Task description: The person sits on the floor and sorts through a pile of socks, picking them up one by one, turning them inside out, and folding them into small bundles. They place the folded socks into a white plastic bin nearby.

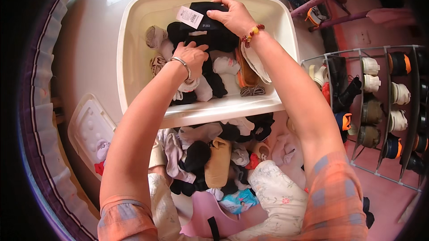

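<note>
In a cream plastic storage bin (pixel 137 16), my right hand (pixel 233 16) pinches a folded black cloth item (pixel 209 25) between thumb and fingers near the far wall. A white paper tag (pixel 189 17) with print and a barcode lies against the black cloth. My left hand (pixel 191 56) rests lower and to the left, its fingers on the dark cloth; whether it grips any is hidden. Around it are rolled socks: a beige one (pixel 156 36), a white one (pixel 226 65) and a black one (pixel 216 83). Insoles (pixel 247 70) and a coiled shoelace (pixel 252 91) sit at the right.
Between my legs lies a pile of loose socks (pixel 197 154) with a tan folded item (pixel 218 164) and a blue packet (pixel 238 201). A white lid (pixel 90 127) is at the left. Shoe racks (pixel 385 107) stand right, and a curtain (pixel 43 107) hangs left.
</note>
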The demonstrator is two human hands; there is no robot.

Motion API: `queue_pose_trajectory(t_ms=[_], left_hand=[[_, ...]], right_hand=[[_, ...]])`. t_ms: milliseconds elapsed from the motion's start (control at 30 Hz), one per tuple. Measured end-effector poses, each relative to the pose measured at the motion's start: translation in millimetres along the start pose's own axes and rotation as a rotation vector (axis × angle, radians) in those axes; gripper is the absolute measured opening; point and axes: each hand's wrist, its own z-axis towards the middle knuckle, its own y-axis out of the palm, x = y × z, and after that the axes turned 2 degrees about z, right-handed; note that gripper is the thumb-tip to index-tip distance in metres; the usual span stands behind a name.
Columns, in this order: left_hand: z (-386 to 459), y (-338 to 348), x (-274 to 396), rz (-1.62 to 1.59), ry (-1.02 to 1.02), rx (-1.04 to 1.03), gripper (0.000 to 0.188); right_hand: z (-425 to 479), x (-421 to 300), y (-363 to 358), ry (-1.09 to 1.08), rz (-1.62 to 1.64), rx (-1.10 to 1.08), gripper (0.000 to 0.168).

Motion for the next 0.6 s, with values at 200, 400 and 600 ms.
queue_pose_trajectory(t_ms=[200,400,600], left_hand=[[0,15,-6,-0.084,0.054,0.101,0.04],[10,21,-13,-0.086,0.101,0.127,0.032],[-64,-33,9,-0.569,0.252,0.699,0.02]], right_hand=[[-19,41,22,-0.329,-0.903,0.237,0.035],[-21,96,49,-0.209,-0.888,-0.12,0.023],[-1,60,24,-0.174,-0.716,-0.457,0.04]])
